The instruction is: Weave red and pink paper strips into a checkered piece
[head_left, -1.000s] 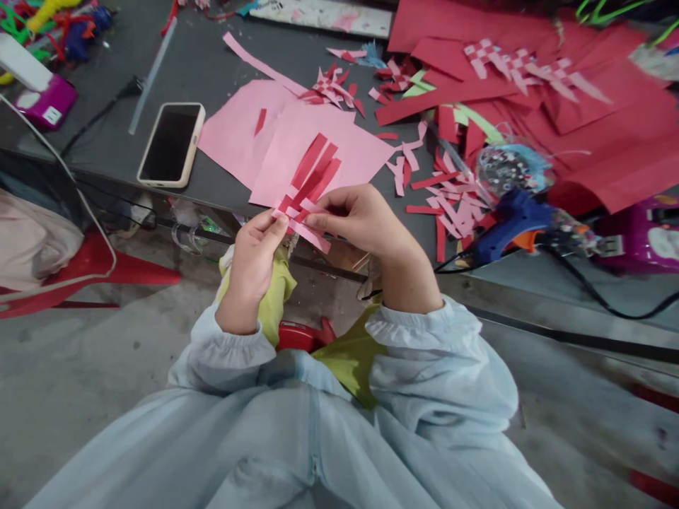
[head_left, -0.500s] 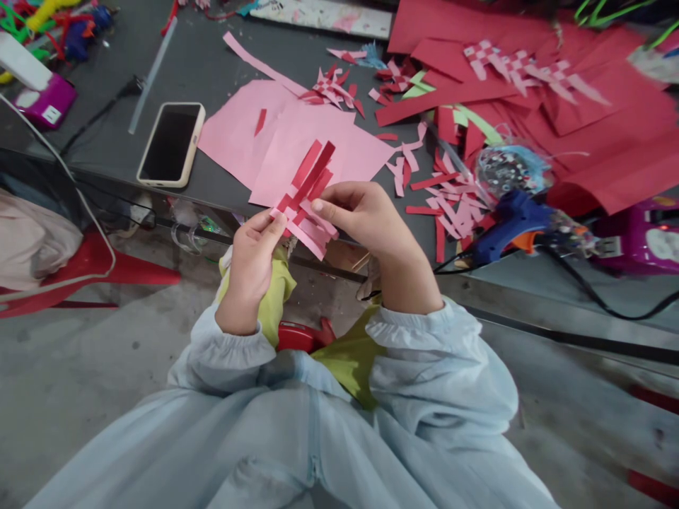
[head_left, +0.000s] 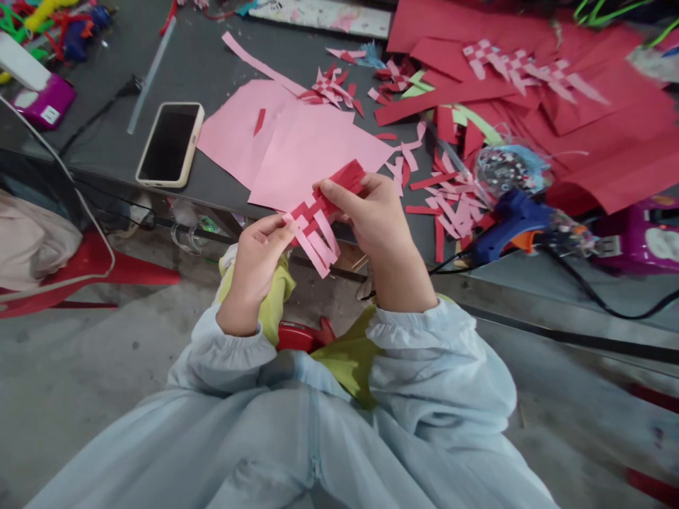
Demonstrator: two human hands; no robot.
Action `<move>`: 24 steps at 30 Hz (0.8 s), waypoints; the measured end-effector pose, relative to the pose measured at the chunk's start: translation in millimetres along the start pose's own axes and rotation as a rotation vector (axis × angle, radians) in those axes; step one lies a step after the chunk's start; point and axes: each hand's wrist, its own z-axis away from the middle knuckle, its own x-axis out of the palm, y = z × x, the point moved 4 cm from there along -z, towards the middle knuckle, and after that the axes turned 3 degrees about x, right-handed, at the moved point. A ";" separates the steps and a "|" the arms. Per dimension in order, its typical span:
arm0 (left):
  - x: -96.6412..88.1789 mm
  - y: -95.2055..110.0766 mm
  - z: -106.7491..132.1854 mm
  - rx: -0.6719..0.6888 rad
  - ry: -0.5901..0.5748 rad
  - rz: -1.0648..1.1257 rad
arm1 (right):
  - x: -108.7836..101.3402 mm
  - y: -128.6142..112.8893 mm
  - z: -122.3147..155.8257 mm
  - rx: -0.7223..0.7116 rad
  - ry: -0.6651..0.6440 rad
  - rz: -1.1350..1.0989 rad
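A small weave of red and pink paper strips (head_left: 318, 219) hangs in front of me at the table's near edge. My left hand (head_left: 257, 261) pinches its lower left corner, where the pink strips fan out downward. My right hand (head_left: 374, 219) is closed on the red strips at its upper right end, thumb on top. Behind the weave lie two flat pink paper sheets (head_left: 297, 152) on the dark table (head_left: 206, 63).
A phone (head_left: 170, 143) lies face up at the left. A blue glue gun (head_left: 509, 223) with its cable rests at the right, next to a purple box (head_left: 644, 237). Red paper sheets (head_left: 599, 120), loose strips (head_left: 450, 205) and finished weaves (head_left: 334, 88) cover the far right.
The weave has turned clockwise: its red strips, once pointing up, now lean to the right. My right hand slid up along them to their far end. My left hand stayed nearly in place.
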 end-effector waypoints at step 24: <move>3.3 -3.0 0.2 -0.004 0.008 -0.047 | -9.9 -5.9 -5.6 -0.101 0.062 0.161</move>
